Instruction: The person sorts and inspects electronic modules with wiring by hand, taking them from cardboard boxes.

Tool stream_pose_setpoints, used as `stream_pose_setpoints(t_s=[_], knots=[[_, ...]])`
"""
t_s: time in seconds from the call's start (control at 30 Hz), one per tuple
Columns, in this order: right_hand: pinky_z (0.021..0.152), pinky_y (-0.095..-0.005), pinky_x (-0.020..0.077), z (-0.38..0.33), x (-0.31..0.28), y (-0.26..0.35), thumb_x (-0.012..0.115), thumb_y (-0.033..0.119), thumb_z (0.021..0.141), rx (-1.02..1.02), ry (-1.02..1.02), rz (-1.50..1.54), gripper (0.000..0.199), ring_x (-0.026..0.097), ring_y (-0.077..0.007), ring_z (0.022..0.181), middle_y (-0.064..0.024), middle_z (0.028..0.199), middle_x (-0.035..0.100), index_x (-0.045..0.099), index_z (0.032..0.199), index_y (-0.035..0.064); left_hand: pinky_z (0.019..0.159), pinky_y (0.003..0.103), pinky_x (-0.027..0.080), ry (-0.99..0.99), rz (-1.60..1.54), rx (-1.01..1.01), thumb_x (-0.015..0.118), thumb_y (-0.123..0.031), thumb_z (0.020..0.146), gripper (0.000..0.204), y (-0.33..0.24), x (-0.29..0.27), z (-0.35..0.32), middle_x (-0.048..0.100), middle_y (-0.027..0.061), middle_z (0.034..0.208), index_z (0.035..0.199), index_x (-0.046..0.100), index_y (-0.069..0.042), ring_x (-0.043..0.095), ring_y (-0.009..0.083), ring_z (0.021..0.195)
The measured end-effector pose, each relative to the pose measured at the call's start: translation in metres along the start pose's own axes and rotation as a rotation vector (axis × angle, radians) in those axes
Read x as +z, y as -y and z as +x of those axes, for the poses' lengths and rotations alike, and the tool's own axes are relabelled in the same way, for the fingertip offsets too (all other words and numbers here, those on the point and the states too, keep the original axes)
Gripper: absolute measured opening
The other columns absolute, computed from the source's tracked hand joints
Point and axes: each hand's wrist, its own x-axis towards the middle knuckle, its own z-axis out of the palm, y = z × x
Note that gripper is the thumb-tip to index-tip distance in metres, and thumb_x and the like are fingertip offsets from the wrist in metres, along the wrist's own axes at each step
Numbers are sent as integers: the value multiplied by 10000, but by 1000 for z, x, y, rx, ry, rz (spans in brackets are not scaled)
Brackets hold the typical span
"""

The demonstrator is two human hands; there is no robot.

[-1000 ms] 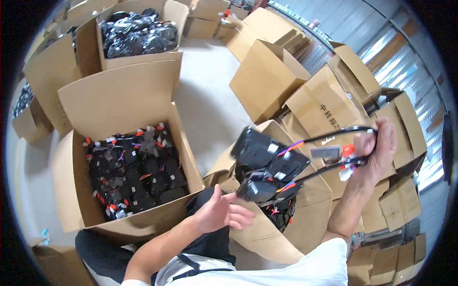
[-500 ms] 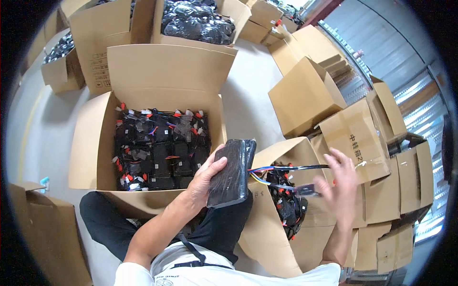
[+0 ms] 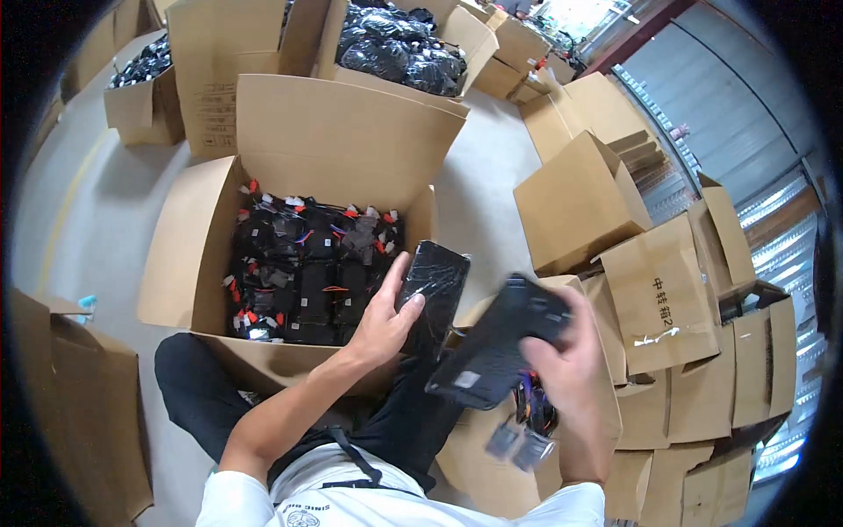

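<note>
My left hand point(image 3: 379, 323) is closed round a black battery pack point(image 3: 436, 285) in shiny film, held upright above my lap. My right hand point(image 3: 571, 351) grips a black plastic case point(image 3: 505, 338), tilted, with a small white label at its lower end. The case is beside the pack; whether they touch, I cannot tell. Below my right hand hang wires with grey connectors point(image 3: 518, 443), blurred; what they belong to is hidden. Left of my hands, an open carton point(image 3: 189, 250) holds rows of black packs point(image 3: 314, 294) with red and white plugs.
Partly hidden by my right arm, another open carton point(image 3: 492, 470) stands at the right. Stacked cartons point(image 3: 663, 294) lean along the right side. At the back, a carton holds black plastic bags point(image 3: 399, 53). A brown carton point(image 3: 92, 413) stands at the near left.
My right hand, earlier free and moving near the pack's wires, now holds the black case close to the pack. The pack in my left hand has turned. The whole view has shifted slightly.
</note>
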Motion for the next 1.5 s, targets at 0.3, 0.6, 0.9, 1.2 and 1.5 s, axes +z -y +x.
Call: stream_pose_setpoints(t_s=[0.3,0.6,0.9,1.2,1.5], knots=[[887,-297,539,9,27,-62,807,147,849,82,-57,67,679,640,-168,1034,-113,1150,634,399,1366,-21,1098,333,383,330,-145,-29,628,-188,974,688,-32,2,-18,481,153,1427,1513,275,53,469,185,1293],[1055,-366,419,18,24,-76,865,303,707,-29,-119,-65,931,520,-258,1237,-132,1314,526,389,1443,-10,1012,320,463,328,-291,-42,710,-122,890,739,-52,-3,-24,552,127,1319,1487,311,54,550,155,1168],[482,-215,452,64,57,-87,670,134,901,458,631,-102,342,556,-53,567,1,732,608,603,1216,17,898,330,533,-29,-110,-60,720,-164,894,495,-85,-98,28,657,85,1123,1307,505,3,633,145,992],[861,-472,519,171,155,-221,697,110,828,-197,844,-851,284,657,-397,977,-206,973,704,694,1104,43,778,383,571,-220,395,-824,738,-67,842,314,75,-285,55,693,122,1002,1127,637,15,675,213,862],[784,-483,540,188,191,-307,624,15,757,-433,719,-1022,174,659,-381,894,-176,887,647,690,913,55,901,391,517,-284,278,-813,701,-11,888,389,166,-331,40,679,99,1155,1262,596,-23,612,234,1056]])
